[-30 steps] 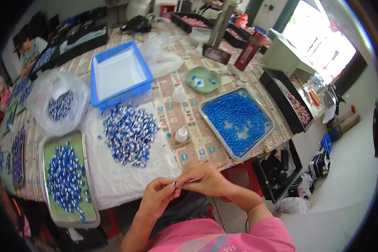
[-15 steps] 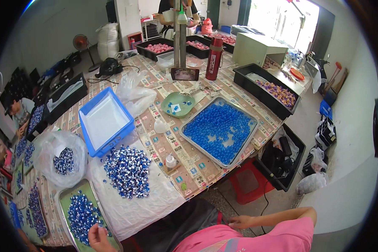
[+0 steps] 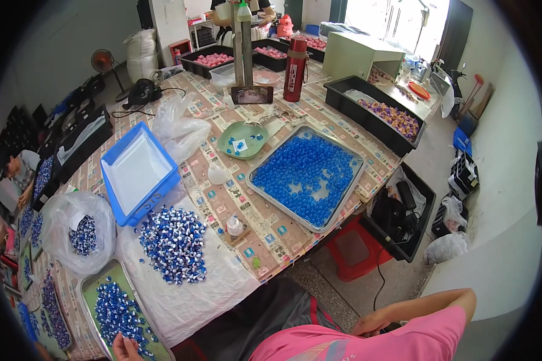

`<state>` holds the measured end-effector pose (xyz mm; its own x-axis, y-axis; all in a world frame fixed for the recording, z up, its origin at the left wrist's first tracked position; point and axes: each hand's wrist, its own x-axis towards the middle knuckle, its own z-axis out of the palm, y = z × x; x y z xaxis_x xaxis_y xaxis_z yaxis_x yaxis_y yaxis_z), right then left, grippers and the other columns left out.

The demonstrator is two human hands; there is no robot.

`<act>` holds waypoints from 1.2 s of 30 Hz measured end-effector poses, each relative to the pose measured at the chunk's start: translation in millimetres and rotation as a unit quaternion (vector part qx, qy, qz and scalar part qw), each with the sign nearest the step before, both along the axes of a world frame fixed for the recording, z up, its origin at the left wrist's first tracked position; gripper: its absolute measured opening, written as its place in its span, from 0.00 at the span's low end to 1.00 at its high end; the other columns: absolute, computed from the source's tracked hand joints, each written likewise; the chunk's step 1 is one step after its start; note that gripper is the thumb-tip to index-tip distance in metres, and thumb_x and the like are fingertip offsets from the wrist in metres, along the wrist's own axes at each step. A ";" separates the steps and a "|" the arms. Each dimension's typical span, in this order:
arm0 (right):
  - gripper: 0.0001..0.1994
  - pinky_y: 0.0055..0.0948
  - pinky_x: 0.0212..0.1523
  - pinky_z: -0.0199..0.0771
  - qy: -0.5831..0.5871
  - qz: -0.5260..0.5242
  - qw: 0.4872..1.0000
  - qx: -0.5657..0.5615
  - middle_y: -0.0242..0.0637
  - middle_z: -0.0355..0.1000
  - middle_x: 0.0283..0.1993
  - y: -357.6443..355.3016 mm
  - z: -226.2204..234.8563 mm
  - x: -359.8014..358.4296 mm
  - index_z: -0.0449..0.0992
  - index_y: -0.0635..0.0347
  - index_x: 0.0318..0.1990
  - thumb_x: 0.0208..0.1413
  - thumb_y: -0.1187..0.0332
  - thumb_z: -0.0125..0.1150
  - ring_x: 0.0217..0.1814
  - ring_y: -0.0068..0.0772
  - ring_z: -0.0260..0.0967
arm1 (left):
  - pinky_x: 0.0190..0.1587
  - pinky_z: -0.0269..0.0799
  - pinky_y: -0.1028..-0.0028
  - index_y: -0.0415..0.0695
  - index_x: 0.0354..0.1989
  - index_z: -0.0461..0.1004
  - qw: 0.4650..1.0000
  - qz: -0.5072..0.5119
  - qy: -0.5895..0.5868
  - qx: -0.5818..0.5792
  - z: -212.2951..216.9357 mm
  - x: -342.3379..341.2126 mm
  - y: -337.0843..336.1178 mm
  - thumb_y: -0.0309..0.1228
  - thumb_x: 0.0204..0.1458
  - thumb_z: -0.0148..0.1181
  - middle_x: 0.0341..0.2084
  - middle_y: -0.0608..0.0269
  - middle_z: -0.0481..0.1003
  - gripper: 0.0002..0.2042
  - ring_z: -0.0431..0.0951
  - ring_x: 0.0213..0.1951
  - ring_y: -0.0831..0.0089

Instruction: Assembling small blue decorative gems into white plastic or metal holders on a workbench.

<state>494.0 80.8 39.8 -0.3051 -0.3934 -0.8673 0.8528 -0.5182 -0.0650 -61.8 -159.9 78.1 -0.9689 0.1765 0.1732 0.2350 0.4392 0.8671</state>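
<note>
Blue-and-white pieces (image 3: 115, 308) are spread across the seven-o'clock tray (image 3: 90, 291), fingered by the narrowed left hand (image 3: 126, 347), hold unclear; another heap (image 3: 173, 245) is left at eight, finished share untold; the right hand (image 3: 370, 323) is curled at five, contents hidden.

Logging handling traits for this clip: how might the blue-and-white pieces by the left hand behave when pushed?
The blue-and-white pieces look tiny beside the left hand, so each is probably light. They lie loose, with strays around the heap, so would likely scatter; the raised tray rim should stop most.
</note>
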 end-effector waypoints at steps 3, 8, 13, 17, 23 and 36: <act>0.15 0.14 0.19 0.57 0.052 0.006 0.998 -0.047 0.15 0.64 0.22 7.6 3.6 -0.2 0.77 0.50 0.38 0.68 0.55 0.45 0.19 0.10 0.56 | 0.45 0.76 0.72 0.30 0.49 0.74 1.000 0.009 -0.020 0.011 -0.5 -0.9 4.5 0.28 0.58 0.61 0.42 0.54 0.77 0.14 0.77 0.40 0.68; 0.13 0.18 0.25 0.65 0.068 0.033 0.997 -0.002 0.19 0.70 0.27 -2.3 -12.5 8.1 0.79 0.51 0.46 0.66 0.60 0.47 0.26 0.11 0.64 | 0.42 0.77 0.72 0.31 0.47 0.75 1.000 0.002 0.022 -0.008 -12.1 -7.3 9.6 0.26 0.57 0.61 0.40 0.55 0.77 0.13 0.78 0.38 0.68; 0.14 0.27 0.37 0.74 0.082 0.085 0.980 0.158 0.27 0.77 0.33 -12.3 -17.8 6.9 0.79 0.54 0.49 0.64 0.61 0.51 0.34 0.18 0.72 | 0.42 0.78 0.72 0.30 0.47 0.75 0.999 0.000 0.029 -0.017 -20.2 -7.1 20.6 0.27 0.57 0.62 0.40 0.52 0.78 0.14 0.78 0.39 0.67; 0.13 0.30 0.45 0.74 0.093 0.199 0.921 0.322 0.37 0.79 0.36 -14.3 -17.3 -2.2 0.79 0.49 0.50 0.61 0.62 0.53 0.38 0.24 0.74 | 0.42 0.78 0.72 0.30 0.46 0.76 0.999 -0.008 0.051 -0.013 -29.8 -5.3 22.1 0.27 0.57 0.61 0.40 0.50 0.78 0.13 0.78 0.40 0.66; 0.14 0.28 0.38 0.76 -0.010 0.105 0.931 0.350 0.36 0.80 0.37 -23.7 -67.1 0.0 0.80 0.50 0.50 0.62 0.60 0.54 0.35 0.24 0.76 | 0.42 0.77 0.71 0.31 0.46 0.77 0.997 0.010 0.046 -0.053 -27.4 2.9 30.5 0.29 0.56 0.62 0.39 0.48 0.79 0.14 0.79 0.38 0.64; 0.19 0.16 0.33 0.70 0.026 -0.163 0.982 0.096 0.25 0.74 0.37 -15.3 -35.7 21.9 0.75 0.60 0.54 0.64 0.56 0.55 0.36 0.13 0.68 | 0.40 0.78 0.70 0.31 0.47 0.77 0.999 0.030 0.009 -0.040 -32.1 0.8 28.4 0.31 0.56 0.63 0.38 0.47 0.79 0.15 0.80 0.37 0.65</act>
